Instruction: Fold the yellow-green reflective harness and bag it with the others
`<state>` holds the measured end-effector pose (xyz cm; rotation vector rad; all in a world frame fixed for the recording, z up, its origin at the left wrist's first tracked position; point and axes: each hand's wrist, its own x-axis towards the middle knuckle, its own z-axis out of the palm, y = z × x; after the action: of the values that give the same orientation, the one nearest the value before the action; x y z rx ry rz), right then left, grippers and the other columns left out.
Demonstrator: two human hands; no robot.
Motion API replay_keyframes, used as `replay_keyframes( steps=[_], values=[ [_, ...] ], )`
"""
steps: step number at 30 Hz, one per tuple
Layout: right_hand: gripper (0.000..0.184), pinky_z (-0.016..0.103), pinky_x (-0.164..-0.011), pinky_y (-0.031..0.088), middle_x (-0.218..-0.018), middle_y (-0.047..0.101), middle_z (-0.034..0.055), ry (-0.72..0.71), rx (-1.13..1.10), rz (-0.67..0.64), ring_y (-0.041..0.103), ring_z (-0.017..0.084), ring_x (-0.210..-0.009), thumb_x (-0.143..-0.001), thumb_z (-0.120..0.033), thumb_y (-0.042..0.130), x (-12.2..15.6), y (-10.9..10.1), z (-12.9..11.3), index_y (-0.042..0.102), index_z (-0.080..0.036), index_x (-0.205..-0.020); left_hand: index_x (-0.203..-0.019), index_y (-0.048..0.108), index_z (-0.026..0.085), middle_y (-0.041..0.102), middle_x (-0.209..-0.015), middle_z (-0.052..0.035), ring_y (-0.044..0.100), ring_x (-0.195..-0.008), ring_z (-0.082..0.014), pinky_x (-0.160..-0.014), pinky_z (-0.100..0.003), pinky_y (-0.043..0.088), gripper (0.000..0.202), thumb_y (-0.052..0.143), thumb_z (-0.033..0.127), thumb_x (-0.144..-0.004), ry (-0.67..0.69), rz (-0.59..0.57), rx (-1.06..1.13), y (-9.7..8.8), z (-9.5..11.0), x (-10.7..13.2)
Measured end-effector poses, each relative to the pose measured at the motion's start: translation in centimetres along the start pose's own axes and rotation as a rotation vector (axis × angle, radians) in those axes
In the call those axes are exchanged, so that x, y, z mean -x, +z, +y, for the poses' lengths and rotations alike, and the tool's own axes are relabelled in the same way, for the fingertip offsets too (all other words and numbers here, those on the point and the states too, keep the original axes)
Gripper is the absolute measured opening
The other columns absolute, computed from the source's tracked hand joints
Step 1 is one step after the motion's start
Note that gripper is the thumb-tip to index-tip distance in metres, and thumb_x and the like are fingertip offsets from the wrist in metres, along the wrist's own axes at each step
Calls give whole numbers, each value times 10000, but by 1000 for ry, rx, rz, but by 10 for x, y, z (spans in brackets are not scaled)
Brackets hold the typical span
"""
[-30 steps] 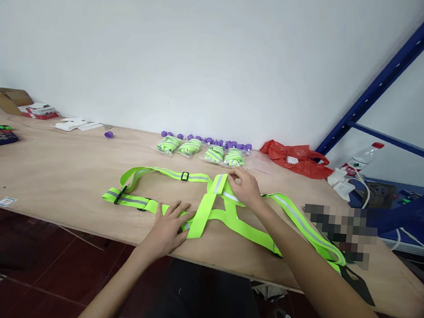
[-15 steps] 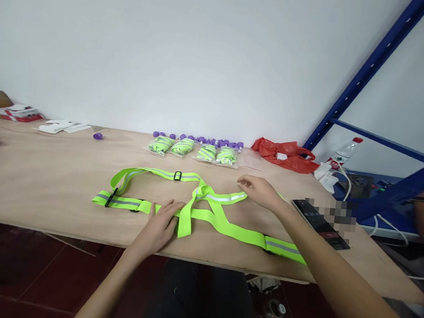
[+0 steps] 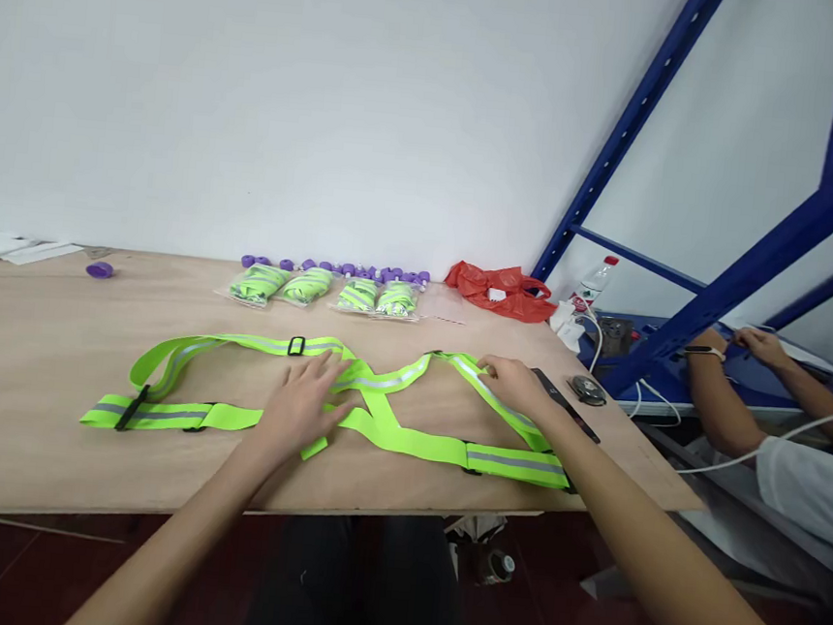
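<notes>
Our harness [image 3: 405,441] lies spread on the table [image 3: 21,336], close to the front edge, its bright yellow-green straps lined with grey stripes. It forms a wide loop to the left and another to the right, joined by crossing straps near the middle. A black buckle [image 3: 296,346] sits on the upper left strap, and a black slider [image 3: 132,408] crosses the left end.

We have our left hand [image 3: 302,410] over the middle of the harness, palm down, fingers spread wide; a short strap end shows beneath it. We cannot tell how firmly it touches. Our right hand [image 3: 516,387] is at the upper strap of the right loop, fingers bent, the tips right at the strap's edge; we cannot tell whether they pinch it.

Beyond the harness we see four clear bags [image 3: 397,299] of striped strap, with purple caps [image 3: 389,274] in a row behind them. A red bag [image 3: 523,300] lies to their right, then a bottle [image 3: 594,285] by the blue frame [image 3: 628,127]. Beside our right forearm are a phone [image 3: 573,406] and a small round thing [image 3: 587,391]. At far right, a co-worker's hand [image 3: 760,345] and white sleeve [image 3: 809,493] show.
</notes>
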<state>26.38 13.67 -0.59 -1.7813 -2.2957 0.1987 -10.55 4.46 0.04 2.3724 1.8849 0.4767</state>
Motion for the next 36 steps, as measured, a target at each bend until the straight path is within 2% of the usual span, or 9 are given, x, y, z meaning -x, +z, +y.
replay_keyframes(
  steps=[4,8,11,15,19,22,27,31,36],
  values=[
    [292,271,-741,474,-899,738,59,-16,-140,-18,663,197,-824,-855,-197,483,-9,7,-9,719,-172,-1026,-1226,644,218,589,-1311,-158,566,-1176,-363,-977,-496,433,378,557,295,-865,102,-163,-235,5,13,-30],
    [357,359,-902,471,-1227,657,141,-35,61,-69,632,266,-1066,-860,-189,534,-3,7,-12,660,-155,-1192,-1037,709,140,635,-1149,-200,583,-1086,-380,-917,-526,436,276,509,191,-853,129,-193,-366,0,19,-46],
    [451,420,-936,467,-1357,569,171,-74,213,50,585,310,-1155,-874,-232,560,14,1,-14,566,-153,-1318,-943,720,133,639,-1114,-196,590,-1058,-367,-869,-487,459,239,508,194,-851,138,-209,-358,-7,16,-56],
    [320,452,-966,455,-1313,613,151,-219,267,229,574,314,-1176,-924,-253,504,58,2,-28,637,-175,-1205,-863,710,172,656,-1087,-130,611,-992,-289,-835,-393,477,270,444,211,-874,148,-218,-200,-19,0,-70],
    [292,454,-960,467,-1217,678,124,-453,181,231,614,291,-1120,-957,-238,453,110,22,-63,685,-208,-1133,-844,678,175,654,-1057,-115,597,-983,-278,-860,-380,464,249,445,262,-853,179,-109,-20,-33,-11,-76],
    [324,462,-1012,457,-1276,661,110,-478,114,182,603,280,-1173,-965,-254,461,134,36,-84,662,-234,-1219,-827,623,177,654,-956,-94,593,-893,-250,-816,-366,467,239,431,317,-851,139,-51,156,-45,-11,-76],
    [377,499,-1106,412,-1400,588,66,-463,58,78,514,269,-1327,-990,-306,448,140,45,-85,602,-261,-1332,-765,486,197,540,-713,-11,522,-672,-172,-637,-289,448,271,404,426,-885,-69,-11,513,-55,-16,-91],
    [386,528,-1118,410,-1431,554,65,-444,49,36,498,275,-1347,-983,-305,467,141,44,-79,600,-260,-1343,-780,456,203,454,-676,12,465,-570,-141,-541,-270,424,278,426,455,-892,-196,-9,651,-49,-25,-112],
    [393,521,-1122,417,-1429,551,57,-448,-10,60,502,265,-1346,-969,-296,493,144,44,-75,597,-293,-1349,-902,518,198,489,-685,1,486,-556,-150,-509,-261,389,424,464,616,-861,-112,-159,597,-40,-29,-123]
  ],
)
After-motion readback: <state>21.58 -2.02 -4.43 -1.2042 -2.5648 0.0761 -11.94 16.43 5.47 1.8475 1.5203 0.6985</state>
